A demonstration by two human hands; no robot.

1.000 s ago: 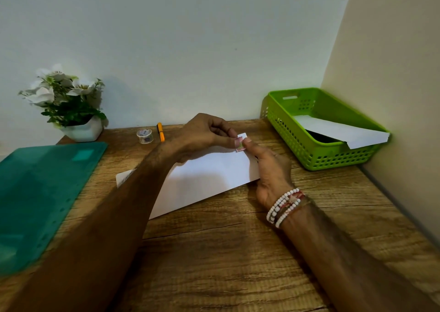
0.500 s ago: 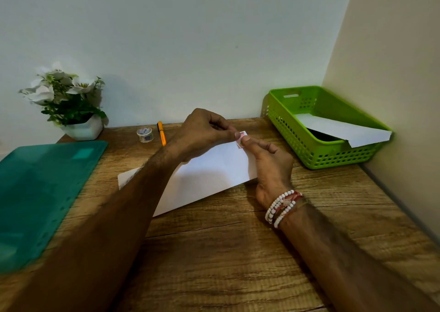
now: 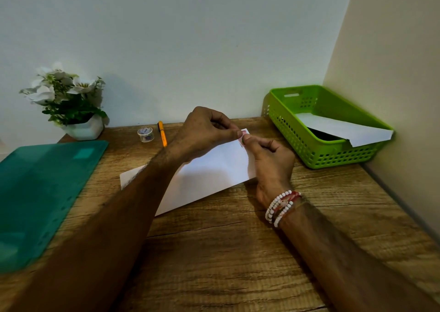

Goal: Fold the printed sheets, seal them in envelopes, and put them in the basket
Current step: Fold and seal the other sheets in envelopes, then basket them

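Note:
A white envelope [image 3: 209,173] lies slanted on the wooden desk, partly under my left forearm. At its far right corner sits a small pink stamp-like sticker [image 3: 242,137]. My left hand [image 3: 204,131] and my right hand [image 3: 271,162] meet there, each pinching the sticker between thumb and fingertip. The green basket [image 3: 309,150] stands at the back right with a white envelope [image 3: 342,131] resting in it, one corner over the rim.
A teal cutting mat [image 3: 42,188] covers the left of the desk. A small tape roll [image 3: 145,134] and an orange pen [image 3: 162,133] lie near the back wall. A potted white flower [image 3: 71,104] stands back left. Walls close the back and right.
Both hands lifted slightly at the envelope's corner and now pinch the sticker together; before, the right finger pressed toward it. The envelope stayed in place.

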